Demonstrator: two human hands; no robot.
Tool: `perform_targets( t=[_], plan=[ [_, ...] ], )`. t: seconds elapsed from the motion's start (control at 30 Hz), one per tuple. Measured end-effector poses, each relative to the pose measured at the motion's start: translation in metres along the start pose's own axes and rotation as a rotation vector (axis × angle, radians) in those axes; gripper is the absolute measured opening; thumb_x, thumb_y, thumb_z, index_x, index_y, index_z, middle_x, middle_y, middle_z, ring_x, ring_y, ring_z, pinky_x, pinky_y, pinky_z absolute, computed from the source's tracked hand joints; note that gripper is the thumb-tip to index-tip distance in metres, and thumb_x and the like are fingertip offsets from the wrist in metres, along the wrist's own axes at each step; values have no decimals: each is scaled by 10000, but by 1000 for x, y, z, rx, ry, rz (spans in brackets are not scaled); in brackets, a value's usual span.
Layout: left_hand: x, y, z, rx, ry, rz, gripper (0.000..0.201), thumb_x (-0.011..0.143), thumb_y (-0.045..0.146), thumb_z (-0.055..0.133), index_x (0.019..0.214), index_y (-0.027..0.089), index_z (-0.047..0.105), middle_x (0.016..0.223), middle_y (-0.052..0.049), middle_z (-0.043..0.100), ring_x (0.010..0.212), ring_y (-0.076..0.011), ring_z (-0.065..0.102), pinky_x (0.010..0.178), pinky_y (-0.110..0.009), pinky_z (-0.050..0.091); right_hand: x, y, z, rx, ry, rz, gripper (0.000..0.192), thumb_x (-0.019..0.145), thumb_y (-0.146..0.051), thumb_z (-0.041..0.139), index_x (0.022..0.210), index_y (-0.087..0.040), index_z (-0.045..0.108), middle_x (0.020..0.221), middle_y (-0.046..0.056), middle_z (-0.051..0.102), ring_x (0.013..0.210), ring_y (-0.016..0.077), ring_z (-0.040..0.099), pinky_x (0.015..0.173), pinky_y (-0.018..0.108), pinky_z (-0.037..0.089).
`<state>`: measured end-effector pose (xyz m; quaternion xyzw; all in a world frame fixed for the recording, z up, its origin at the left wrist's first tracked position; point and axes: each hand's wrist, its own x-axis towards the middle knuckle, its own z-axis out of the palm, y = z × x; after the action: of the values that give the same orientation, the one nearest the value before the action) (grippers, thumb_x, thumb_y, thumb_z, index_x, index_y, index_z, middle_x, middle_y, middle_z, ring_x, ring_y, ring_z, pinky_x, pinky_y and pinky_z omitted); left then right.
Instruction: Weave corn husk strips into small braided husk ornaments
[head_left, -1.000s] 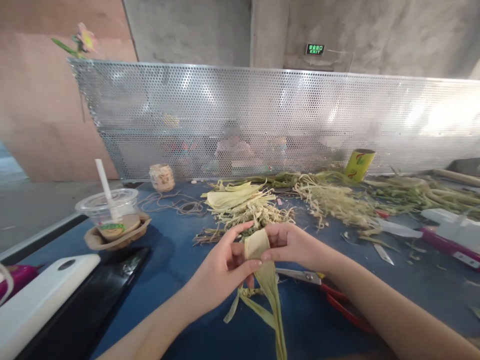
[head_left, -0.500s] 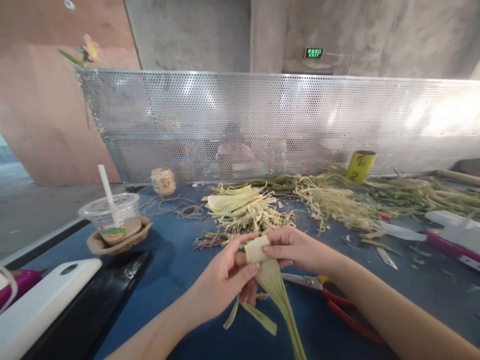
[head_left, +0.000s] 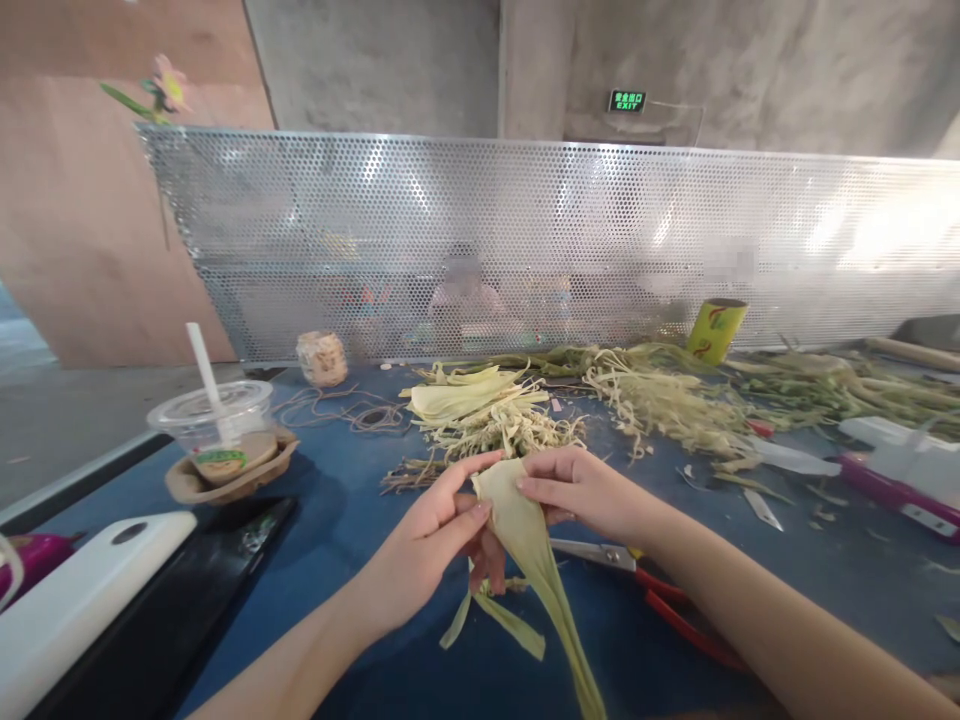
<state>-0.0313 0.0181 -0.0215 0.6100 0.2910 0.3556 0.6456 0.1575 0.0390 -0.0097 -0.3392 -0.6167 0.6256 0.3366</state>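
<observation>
A pale green corn husk [head_left: 529, 540] is stretched between my two hands, its broad end up and its narrow tail hanging toward the front of the table. My left hand [head_left: 450, 530] pinches the husk's left edge between thumb and fingers. On the other edge, near the top, my right hand [head_left: 570, 485] grips it with thumb and forefinger. Narrow husk strips [head_left: 502, 625] dangle below my left fingers. Red-handled scissors [head_left: 675, 610] lie partly under my right forearm. Just beyond my hands sits a pile of cream husks and curled strips [head_left: 487, 405].
At left are a plastic cup with straw [head_left: 217, 420] in a cardboard holder, a white power bank-like slab [head_left: 97, 600] and a black flat object [head_left: 180, 610]. A blade [head_left: 763, 510], a yellow tube [head_left: 716, 330] and more husks [head_left: 675, 405] lie right. A perforated metal screen [head_left: 525, 240] stands behind.
Both hands and the husk have shifted slightly left in view, along with the whole scene. The husk's broad end now faces me more openly; both hands keep their hold.
</observation>
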Motion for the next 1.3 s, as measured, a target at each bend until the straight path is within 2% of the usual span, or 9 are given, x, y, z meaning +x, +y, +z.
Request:
perform_targets(
  t=[0.3, 0.4, 0.53, 0.6, 0.7, 0.8, 1.0, 1.17, 1.3],
  plan=[
    [-1, 5, 4, 97, 94, 56, 498, 885, 305, 416, 1346, 217, 249, 638, 4, 611, 549, -142, 584, 516, -250, 433, -3, -2, 2, -99, 0, -85, 138, 744, -233, 610, 668, -137, 544, 492, -71, 490, 412, 24, 393, 450, 176, 339],
    [1, 4, 3, 222, 204, 105, 523, 852, 290, 481, 1320, 217, 259, 629, 38, 577, 522, -106, 528, 520, -231, 426, -4, -1, 3, -172, 24, -75, 116, 769, -180, 539, 664, -152, 501, 496, -69, 496, 410, 28, 403, 432, 170, 314],
    [4, 0, 1, 305, 318, 156, 594, 792, 264, 564, 1297, 227, 253, 811, 7, 587, 611, -103, 543, 528, -221, 434, -6, -2, 6, -256, 33, -68, 87, 742, -89, 467, 695, -159, 491, 517, -63, 502, 423, 38, 423, 431, 165, 321],
    [6, -2, 2, 310, 309, 166, 596, 783, 249, 567, 1291, 222, 257, 835, 1, 572, 649, -108, 546, 546, -224, 444, -6, -3, 8, -266, 24, -39, 103, 719, -71, 447, 730, -163, 493, 526, -58, 500, 433, 51, 434, 440, 174, 340],
    [9, -5, 6, 345, 270, 179, 556, 786, 224, 550, 1275, 217, 285, 761, 25, 535, 642, -107, 537, 547, -220, 442, -5, -1, 10, -363, 43, -27, 51, 777, -211, 473, 757, -170, 496, 558, -40, 497, 465, 80, 456, 455, 202, 361],
    [10, -8, 10, 401, 261, 205, 520, 800, 210, 523, 1270, 223, 300, 748, 31, 526, 627, -102, 536, 528, -207, 429, -4, 2, 9, -528, 87, -58, 202, 811, -358, 465, 726, -176, 488, 541, -39, 461, 469, 94, 444, 449, 214, 348],
    [8, -7, 12, 498, 257, 268, 490, 823, 174, 476, 1277, 230, 300, 718, 39, 543, 670, -116, 564, 627, -238, 460, -5, 3, 6, -604, 115, -101, 93, 761, -205, 438, 692, -183, 496, 549, -54, 412, 476, 78, 391, 447, 195, 303],
    [6, -9, 11, 680, 269, 338, 513, 829, 148, 449, 1301, 271, 288, 719, 45, 515, 614, -100, 506, 615, -233, 452, -7, 1, 7, -713, 126, -171, 119, 691, -120, 429, 681, -170, 537, 607, -36, 462, 551, 85, 412, 510, 197, 315],
    [5, -11, 11, 716, 268, 390, 524, 837, 142, 439, 1310, 301, 277, 746, 42, 516, 646, -100, 522, 647, -236, 463, -6, 4, 10, -642, 157, -224, 89, 654, -114, 455, 653, -162, 531, 580, -48, 425, 538, 74, 371, 507, 188, 297]
  ],
)
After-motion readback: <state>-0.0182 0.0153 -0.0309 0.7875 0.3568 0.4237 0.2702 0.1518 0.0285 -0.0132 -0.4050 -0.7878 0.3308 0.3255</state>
